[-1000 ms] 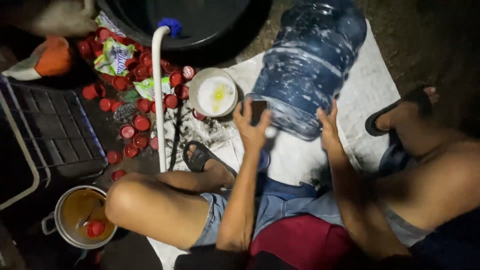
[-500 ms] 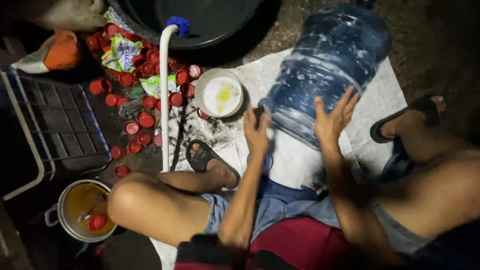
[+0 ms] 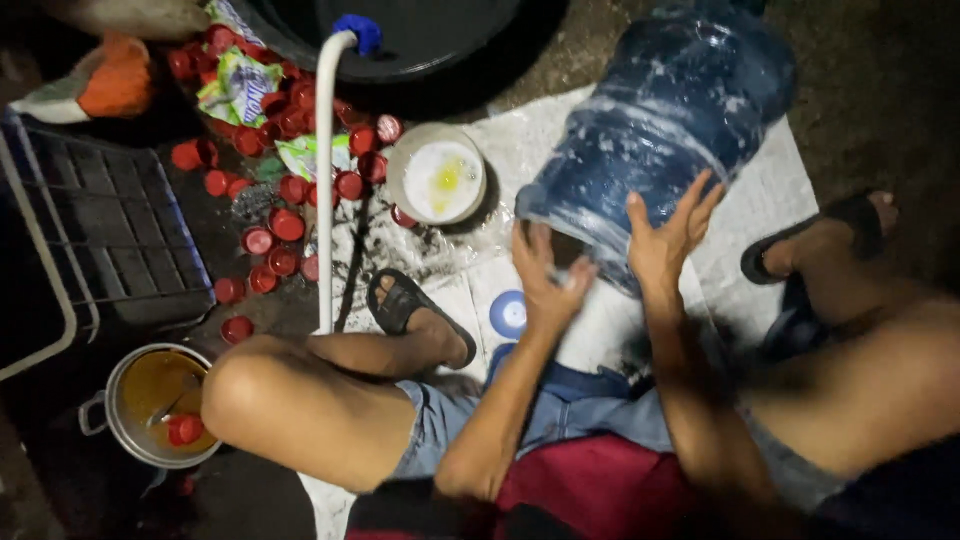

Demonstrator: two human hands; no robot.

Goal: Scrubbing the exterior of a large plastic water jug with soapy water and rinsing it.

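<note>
Dark, gritty ground surrounds us, and over it lies a pale, crinkled woven sack (image 3: 760, 190) that serves as our mat, smudged black in places. We sit on it with knees spread, sandals on both feet.

On the sack, tipped on its side with the mouth end toward us, rests a big water jug (image 3: 660, 120) of translucent blue plastic, ribbed around its round body and flecked with white suds or droplets. Our left hand (image 3: 545, 275) sits at the jug's lower end near the mouth, fingers curled together there; whether they clamp anything small we cannot tell. Our right hand (image 3: 665, 235) lies flat against the jug's shoulder, fingers spread apart and pressing on the plastic.

Just below the left hand a small round blue cap (image 3: 508, 314) lies on the sack. Beside the jug stands a shallow round bowl (image 3: 436, 178), whitish with a yellow smear inside. A white pipe (image 3: 324, 180) with a blue fitting on top runs down past it from a large black tub (image 3: 420, 45). Glossy red bottle caps (image 3: 285, 225) are scattered over the ground to the left, near a dark plastic crate (image 3: 110, 230). Lower left, a metal pot (image 3: 160, 405) holds brownish liquid and red caps.
</note>
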